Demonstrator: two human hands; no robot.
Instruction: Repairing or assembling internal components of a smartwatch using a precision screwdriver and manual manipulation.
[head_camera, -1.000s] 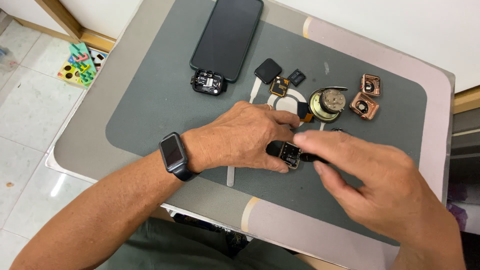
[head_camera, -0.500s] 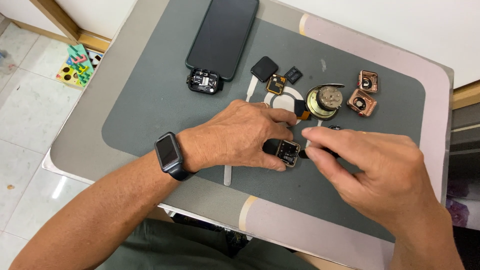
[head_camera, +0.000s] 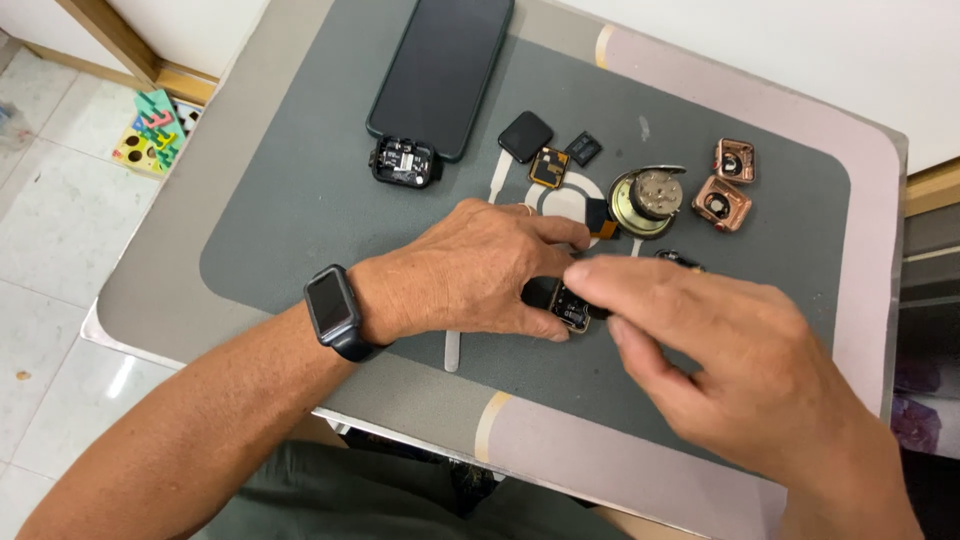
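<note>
My left hand (head_camera: 470, 270), with a dark smartwatch (head_camera: 333, 311) on its wrist, rests on the grey work mat (head_camera: 300, 200) and pinches a small opened watch body (head_camera: 565, 305) between thumb and fingers. My right hand (head_camera: 720, 350) comes in from the right, its fingertips closed at the top edge of the same watch body; whether a tool is in them is hidden. A thin white strip (head_camera: 452, 350) sticks out below my left hand.
A dark phone (head_camera: 440, 70) lies face up at the mat's far edge, a black watch case (head_camera: 405, 160) beside it. Small black and orange parts (head_camera: 550, 165), a round metal piece (head_camera: 645, 200) and two copper watch cases (head_camera: 725, 185) lie behind my hands. A colourful toy (head_camera: 150, 135) is on the floor.
My right hand has slid left and forward over the watch body, covering more of it. My left hand has stayed in place with its grip.
</note>
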